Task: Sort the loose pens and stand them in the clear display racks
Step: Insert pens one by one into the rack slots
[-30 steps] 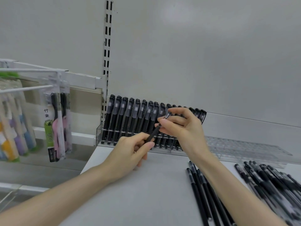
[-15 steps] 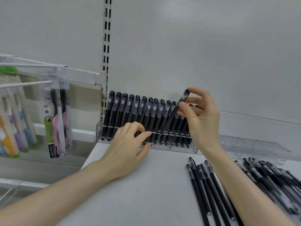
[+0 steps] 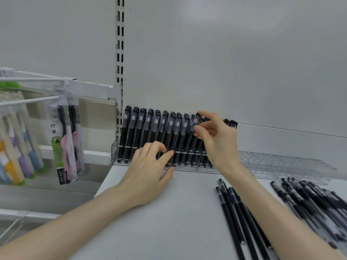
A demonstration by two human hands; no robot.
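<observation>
Dozens of black pens (image 3: 150,132) stand slanted in the clear rack (image 3: 115,152), where the right hand (image 3: 219,139) pinches one pen (image 3: 193,128) by its cap and the left hand (image 3: 148,169) rests loosely bent fingers on the rack's front.

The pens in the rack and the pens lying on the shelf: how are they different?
The rack pens stand up in tidy rows, leaning a little; the loose pens lie flat in a messy heap. The rack pens sit in the clear rack; the loose pens rest on the shelf. The right hand pinches one rack pen; no hand touches the loose pens. Both are black with see-through parts.
</observation>
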